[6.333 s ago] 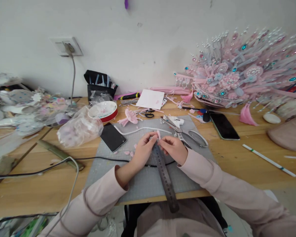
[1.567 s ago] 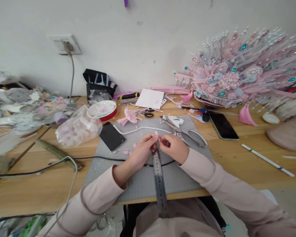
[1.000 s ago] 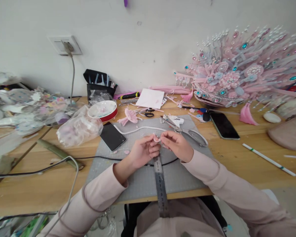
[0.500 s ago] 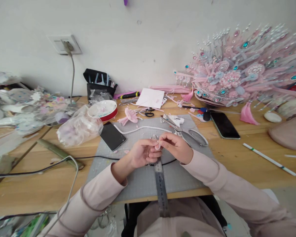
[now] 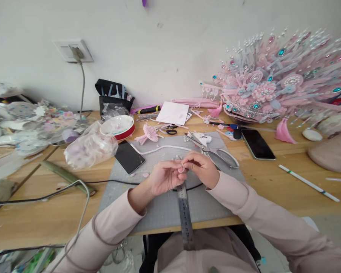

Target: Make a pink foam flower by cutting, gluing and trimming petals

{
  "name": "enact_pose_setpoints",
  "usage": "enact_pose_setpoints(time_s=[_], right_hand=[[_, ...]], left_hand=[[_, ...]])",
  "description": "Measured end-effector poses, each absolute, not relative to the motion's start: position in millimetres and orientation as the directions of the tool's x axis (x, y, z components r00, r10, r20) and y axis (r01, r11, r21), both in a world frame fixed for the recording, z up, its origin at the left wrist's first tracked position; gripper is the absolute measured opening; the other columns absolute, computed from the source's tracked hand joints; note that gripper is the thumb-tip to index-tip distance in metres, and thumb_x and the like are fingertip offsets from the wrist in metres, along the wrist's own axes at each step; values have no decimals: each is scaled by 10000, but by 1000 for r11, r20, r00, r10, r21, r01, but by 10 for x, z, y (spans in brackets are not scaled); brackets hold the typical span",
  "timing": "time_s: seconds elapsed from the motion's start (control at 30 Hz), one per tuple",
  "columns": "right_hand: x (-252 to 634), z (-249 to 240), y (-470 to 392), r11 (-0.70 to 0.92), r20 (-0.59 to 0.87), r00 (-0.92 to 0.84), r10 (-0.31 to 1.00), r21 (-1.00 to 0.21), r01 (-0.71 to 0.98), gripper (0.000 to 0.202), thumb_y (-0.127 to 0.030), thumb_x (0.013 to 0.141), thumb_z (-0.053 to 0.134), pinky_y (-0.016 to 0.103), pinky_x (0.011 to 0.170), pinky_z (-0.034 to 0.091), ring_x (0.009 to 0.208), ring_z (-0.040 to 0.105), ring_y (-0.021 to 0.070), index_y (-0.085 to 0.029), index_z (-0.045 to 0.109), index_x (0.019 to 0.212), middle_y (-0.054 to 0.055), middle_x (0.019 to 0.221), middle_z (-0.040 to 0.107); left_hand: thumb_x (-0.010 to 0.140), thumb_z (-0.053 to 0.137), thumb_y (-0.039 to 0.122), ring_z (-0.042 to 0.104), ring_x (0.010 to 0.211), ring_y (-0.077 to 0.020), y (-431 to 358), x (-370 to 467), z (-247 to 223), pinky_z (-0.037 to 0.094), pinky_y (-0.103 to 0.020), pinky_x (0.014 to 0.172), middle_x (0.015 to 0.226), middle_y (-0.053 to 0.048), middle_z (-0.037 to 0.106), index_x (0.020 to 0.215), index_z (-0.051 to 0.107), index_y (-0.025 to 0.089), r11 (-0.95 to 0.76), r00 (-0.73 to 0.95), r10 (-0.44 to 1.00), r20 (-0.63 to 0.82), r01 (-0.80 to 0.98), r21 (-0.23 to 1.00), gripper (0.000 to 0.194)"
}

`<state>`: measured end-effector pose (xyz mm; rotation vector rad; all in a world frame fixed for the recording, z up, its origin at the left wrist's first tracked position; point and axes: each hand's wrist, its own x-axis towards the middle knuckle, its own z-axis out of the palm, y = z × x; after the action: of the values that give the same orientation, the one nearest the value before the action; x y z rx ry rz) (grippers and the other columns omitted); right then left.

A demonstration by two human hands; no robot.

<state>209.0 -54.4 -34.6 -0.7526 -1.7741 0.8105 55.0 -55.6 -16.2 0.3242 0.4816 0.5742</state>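
A small pale pink strip is held just above the far part of a grey cutting mat, where the two hands meet. It is pinched between thumb and forefinger of the left hand, the other fingers being loosely curled beneath, and is gripped also by the closed fingertips of the right hand. The visible part is seen as a short, rounded curl, with its bend turned down toward the wearer; no straight long axis is shown, and where its ends point cannot be told, since they are covered by the fingers.

Below the hands, a steel ruler is laid almost straight away from the body, its near end projected past the table edge and its far end hidden. Beyond the right hand, silver shears are set slantwise, blades pointed to the far left and handles to the near right. A white cord is stretched crosswise behind the hands, and a smartphone is placed at the mat's left corner.
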Motion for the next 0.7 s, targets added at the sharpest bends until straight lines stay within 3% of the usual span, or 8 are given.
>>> enact_pose_setpoints(time_s=[0.17,0.37,0.57,0.7], right_hand=[[2117,-336,-539,709,619,-371,693,-678,193,282,-368,876,467,260,636,431,652,538,131,-189,587,694,11,661,580],[2131,-353,-514,688,599,-341,724,-653,316,184,-249,867,495,245,616,420,657,524,129,-181,572,715,15,680,582],[2114,-353,-520,593,523,-282,804,-668,449,120,-171,813,513,224,550,399,559,474,106,-183,573,710,-4,664,572],[2104,-378,-518,487,454,-187,871,-751,446,134,-179,787,502,228,533,401,551,495,114,-179,578,677,-3,629,564]], left_hand=[[683,497,73,443,477,-70,-568,548,-186,397,-141,405,575,-4,435,662,534,86,832,752,536,-384,-393,391,45],[751,478,59,491,504,-70,-554,584,-203,447,-156,477,586,-12,484,682,564,72,732,626,673,-395,-487,476,111],[772,506,72,531,553,-67,-547,613,-296,456,-163,543,618,-12,530,706,573,96,626,549,765,-337,-512,588,97],[777,569,160,543,574,-63,-549,622,-343,439,-164,550,665,2,555,735,575,124,543,509,809,-292,-460,703,55]])
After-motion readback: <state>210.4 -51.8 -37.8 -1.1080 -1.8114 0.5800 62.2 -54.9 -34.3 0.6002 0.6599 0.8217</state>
